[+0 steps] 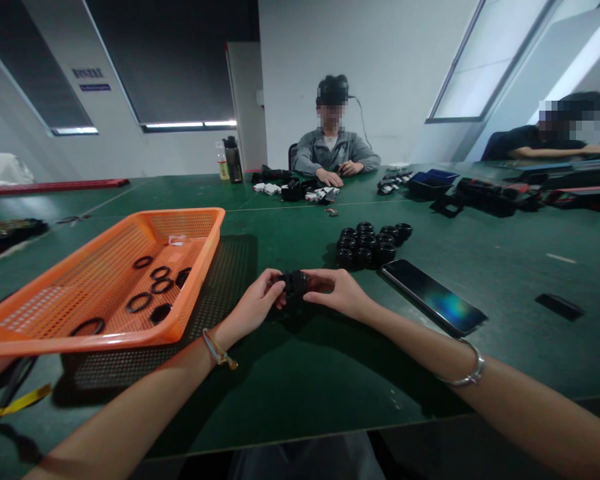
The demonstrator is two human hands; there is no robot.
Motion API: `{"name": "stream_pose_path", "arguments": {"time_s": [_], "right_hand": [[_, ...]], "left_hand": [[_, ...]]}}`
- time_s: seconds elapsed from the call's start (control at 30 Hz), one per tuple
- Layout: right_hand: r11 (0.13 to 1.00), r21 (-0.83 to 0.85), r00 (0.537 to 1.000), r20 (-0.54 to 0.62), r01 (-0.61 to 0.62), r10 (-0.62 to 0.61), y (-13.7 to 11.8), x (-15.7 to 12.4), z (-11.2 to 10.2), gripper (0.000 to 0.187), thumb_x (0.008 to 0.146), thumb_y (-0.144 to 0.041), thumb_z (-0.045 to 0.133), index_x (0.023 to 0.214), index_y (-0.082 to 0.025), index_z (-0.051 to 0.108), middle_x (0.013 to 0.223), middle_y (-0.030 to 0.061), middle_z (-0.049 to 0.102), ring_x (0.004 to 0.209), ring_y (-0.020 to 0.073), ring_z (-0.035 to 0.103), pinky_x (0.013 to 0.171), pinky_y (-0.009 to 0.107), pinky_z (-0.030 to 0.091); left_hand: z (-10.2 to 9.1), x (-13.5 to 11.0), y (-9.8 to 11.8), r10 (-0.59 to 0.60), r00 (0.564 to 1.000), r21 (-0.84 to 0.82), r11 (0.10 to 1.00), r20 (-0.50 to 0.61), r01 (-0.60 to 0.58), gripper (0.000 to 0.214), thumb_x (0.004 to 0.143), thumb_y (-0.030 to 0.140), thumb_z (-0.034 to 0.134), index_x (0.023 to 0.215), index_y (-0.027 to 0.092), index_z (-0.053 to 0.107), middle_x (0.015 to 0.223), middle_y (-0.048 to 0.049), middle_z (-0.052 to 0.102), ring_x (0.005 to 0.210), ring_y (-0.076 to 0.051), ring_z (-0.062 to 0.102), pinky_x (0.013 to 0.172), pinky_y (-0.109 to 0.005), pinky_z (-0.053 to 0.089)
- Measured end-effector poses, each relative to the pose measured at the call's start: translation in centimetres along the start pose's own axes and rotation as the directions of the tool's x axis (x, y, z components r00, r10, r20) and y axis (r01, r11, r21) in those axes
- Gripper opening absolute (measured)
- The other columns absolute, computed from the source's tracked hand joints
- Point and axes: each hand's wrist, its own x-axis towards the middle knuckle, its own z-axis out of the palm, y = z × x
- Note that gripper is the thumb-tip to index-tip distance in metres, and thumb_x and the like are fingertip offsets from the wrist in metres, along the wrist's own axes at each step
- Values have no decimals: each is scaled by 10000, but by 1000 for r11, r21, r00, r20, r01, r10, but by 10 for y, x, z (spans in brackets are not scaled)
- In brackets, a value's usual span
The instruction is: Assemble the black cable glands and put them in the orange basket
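Note:
Between my two hands, just above the green table [290, 387], is a black cylindrical part [295, 285] with ridges round it. My left hand [260, 297] pinches its left end between thumb and fingers. From the other side, my right hand [343, 292] grips its right end with the thumb below and the fingers on top. The part's exact kind is too dark to make out. Beyond my right hand stands a cluster of several glossy black round parts [365, 243]. To the left, an orange plastic basket [211, 250] holds several black rings [139, 302].
A smartphone [433, 297] lies right of my right hand, with a small black piece [560, 307] farther right. Across the table sits a person [333, 150] behind white and black parts [300, 190]. Another person [550, 140] works at the far right. Two bottles [233, 160] stand at the back.

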Motion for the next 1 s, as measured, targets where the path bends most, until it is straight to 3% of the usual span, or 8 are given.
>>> {"name": "stream_pose_path", "arguments": {"time_s": [0.17,0.37,0.5,0.77,1.0], "right_hand": [[993,-106,996,-56,59,-65,-1,0,0,362,640,-183,669,1001,-165,669,978,72,665,862,196,623,731,337,521],[998,-9,993,-94,64,-65,3,0,3,527,603,-152,691,1113,-202,572,865,20,658,780,153,620,716,310,516],[996,-66,994,-87,64,-70,1,0,2,399,606,-173,696,996,-178,615,807,21,671,738,155,615,696,304,496],[986,-158,994,-85,51,-66,-1,1,0,377,661,-243,677,1029,-164,645,795,36,690,665,151,601,608,279,461],[992,-122,998,-57,31,-38,1,1,0,362,711,-308,626,1023,-128,668,824,74,706,662,177,615,627,317,492]], "left_hand": [[0,0,0,-5,1000,-4,1000,-3,5,122,795,254,454,886,174,444,607,61,495,534,-88,501,531,-225,405],[-1,1,-1,1,1000,-11,1000,6,-1,161,788,285,465,902,173,448,612,58,494,536,-93,502,530,-230,407],[-1,1,-2,10,1000,-2,1000,8,-10,173,785,294,472,906,173,449,609,57,501,539,-95,503,540,-233,408],[-2,0,-3,18,999,-25,1000,27,-18,169,791,274,458,918,165,440,613,51,516,555,-97,524,556,-238,427],[0,-1,-1,11,1000,16,1000,12,-11,121,799,236,460,899,168,447,599,61,507,533,-85,513,529,-223,420]]}}
